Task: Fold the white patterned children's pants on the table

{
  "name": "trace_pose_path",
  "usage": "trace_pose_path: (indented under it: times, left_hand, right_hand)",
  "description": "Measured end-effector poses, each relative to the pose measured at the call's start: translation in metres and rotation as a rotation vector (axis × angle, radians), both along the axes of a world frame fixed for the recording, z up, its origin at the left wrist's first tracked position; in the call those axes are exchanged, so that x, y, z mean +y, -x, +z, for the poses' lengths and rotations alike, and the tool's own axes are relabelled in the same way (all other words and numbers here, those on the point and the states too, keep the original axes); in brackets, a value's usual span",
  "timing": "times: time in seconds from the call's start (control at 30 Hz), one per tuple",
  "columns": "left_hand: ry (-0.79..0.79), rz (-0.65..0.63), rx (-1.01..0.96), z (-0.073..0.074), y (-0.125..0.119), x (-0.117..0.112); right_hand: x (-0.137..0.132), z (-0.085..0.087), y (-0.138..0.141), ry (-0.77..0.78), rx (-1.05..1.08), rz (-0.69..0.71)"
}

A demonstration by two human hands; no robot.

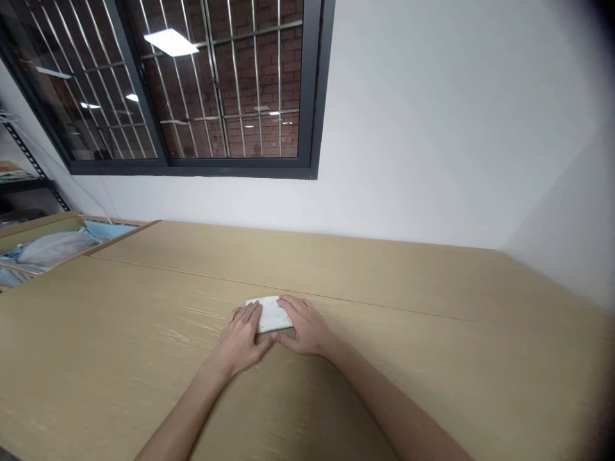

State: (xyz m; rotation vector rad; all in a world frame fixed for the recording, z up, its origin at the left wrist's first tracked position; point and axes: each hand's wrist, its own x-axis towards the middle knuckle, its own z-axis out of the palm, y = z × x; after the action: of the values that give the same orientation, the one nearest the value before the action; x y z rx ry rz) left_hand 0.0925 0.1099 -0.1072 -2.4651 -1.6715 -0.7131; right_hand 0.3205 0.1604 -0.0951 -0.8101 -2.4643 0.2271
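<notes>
A small folded white cloth (270,312) with faint specks lies flat on the light wooden table (432,358). My left hand (243,342) rests palm down on its left side, fingers laid over the edge. My right hand (303,328) lies flat on its right side, thumb tucked along the near edge. Both hands press on the cloth and hide part of it; neither hand lifts it.
At the far left stands a wooden-sided bin (29,227) holding pale blue and grey fabric (52,246). A white wall and a dark-framed barred window (192,96) rise behind the table. A seam (408,308) runs across the tabletop.
</notes>
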Motion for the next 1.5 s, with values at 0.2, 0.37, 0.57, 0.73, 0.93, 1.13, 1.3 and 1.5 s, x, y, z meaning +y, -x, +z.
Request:
trace_pose_path:
  times: [0.2, 0.37, 0.57, 0.73, 0.93, 1.13, 1.3, 1.5]
  left_hand:
    - [0.042, -0.029, -0.208, -0.007, 0.006, 0.01]
    - [0.033, -0.039, -0.322, 0.002, 0.007, 0.011]
    - [0.16, 0.001, -0.587, 0.019, -0.003, 0.003]
    - [0.424, -0.085, -0.943, 0.014, -0.016, -0.006]
    - [0.496, 0.018, -0.614, 0.017, -0.026, -0.024]
    - [0.341, 0.158, -0.093, 0.022, -0.029, -0.027]
    - [-0.003, -0.024, -0.115, 0.022, -0.044, -0.043]
    - [0.031, -0.117, 0.034, -0.004, -0.075, -0.07]
  right_hand:
    - [0.021, -0.017, -0.008, 0.163, 0.134, 0.034]
    - [0.03, -0.014, -0.002, 0.232, 0.29, 0.038]
    - [0.028, 0.016, 0.0, 0.534, 0.52, -0.03]
    - [0.028, 0.025, 0.001, 0.626, 0.591, -0.199]
    - [0.032, 0.001, -0.001, 0.597, 0.557, -0.352]
    - [0.033, -0.006, 0.003, 0.451, 0.476, -0.433]
    - [0.004, 0.041, 0.004, 0.317, 0.236, -0.095]
    - [-0.034, 0.062, 0.021, 0.465, -0.059, 0.345]
